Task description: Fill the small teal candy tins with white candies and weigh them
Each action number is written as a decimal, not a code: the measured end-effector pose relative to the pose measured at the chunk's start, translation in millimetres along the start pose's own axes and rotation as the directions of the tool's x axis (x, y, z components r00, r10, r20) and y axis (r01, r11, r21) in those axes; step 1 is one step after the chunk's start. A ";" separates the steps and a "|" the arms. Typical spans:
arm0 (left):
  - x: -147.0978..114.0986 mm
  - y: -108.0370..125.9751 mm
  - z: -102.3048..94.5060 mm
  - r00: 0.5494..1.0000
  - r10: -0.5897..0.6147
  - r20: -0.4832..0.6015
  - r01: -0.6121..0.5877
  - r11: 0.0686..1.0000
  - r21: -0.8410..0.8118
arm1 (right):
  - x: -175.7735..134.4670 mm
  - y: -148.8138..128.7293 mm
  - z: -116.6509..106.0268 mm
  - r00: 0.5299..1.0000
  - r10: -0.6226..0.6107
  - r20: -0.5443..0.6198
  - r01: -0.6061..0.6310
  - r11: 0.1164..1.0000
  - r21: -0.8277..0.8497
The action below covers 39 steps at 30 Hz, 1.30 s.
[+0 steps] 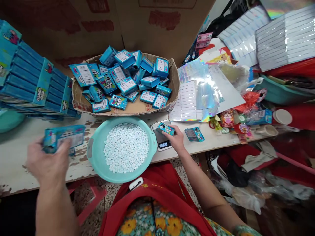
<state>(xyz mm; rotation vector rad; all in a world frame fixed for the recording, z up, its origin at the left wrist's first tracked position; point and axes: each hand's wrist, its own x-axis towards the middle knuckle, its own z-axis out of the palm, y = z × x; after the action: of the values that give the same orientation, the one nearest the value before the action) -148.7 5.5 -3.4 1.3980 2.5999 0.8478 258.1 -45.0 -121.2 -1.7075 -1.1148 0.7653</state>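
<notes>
My left hand [50, 160], smeared by motion, grips a couple of blue candy boxes [76, 135] over the left of the table. My right hand [177, 139] pinches a small blue candy box [165, 128] by its right end, at the pan of a digital kitchen scale [157, 138] with a lit display. I cannot tell whether the box rests on the pan. Between my hands stands a turquoise basin [96, 160] holding many small pale candies [126, 147]. Right of my right hand lies a single flattened-looking blue box [194, 134].
A cut-down cardboard box [118, 113] full of blue candy boxes [128, 86] stands behind the basin. Stacked display cartons [40, 93] rise at left. Holographic sheets [209, 87], packets and a white-lidded tub [282, 116] crowd the right. The table's front edge [209, 152] runs before me.
</notes>
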 end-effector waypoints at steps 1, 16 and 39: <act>13.4 -23.6 3.1 0.997 -0.071 0.017 0.070 0.996 0.047 | -1.3 0.0 0.0 1.000 0.004 0.002 -0.004 1.000 -0.006; 19.9 -75.1 79.6 0.975 0.219 0.041 -0.217 0.975 -0.057 | -44.7 8.1 -76.6 0.941 0.194 -0.277 -0.195 0.980 0.024; -110.2 18.6 118.0 0.317 0.093 0.944 0.746 0.590 -0.308 | -0.4 -4.5 -2.2 1.000 0.012 0.006 -0.012 0.998 -0.062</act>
<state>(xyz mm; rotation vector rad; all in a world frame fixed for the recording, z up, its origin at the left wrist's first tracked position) -33.8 -22.1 -115.0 0.5830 1.2809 0.6051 258.3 -45.5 -116.2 -1.7657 -1.1440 0.7517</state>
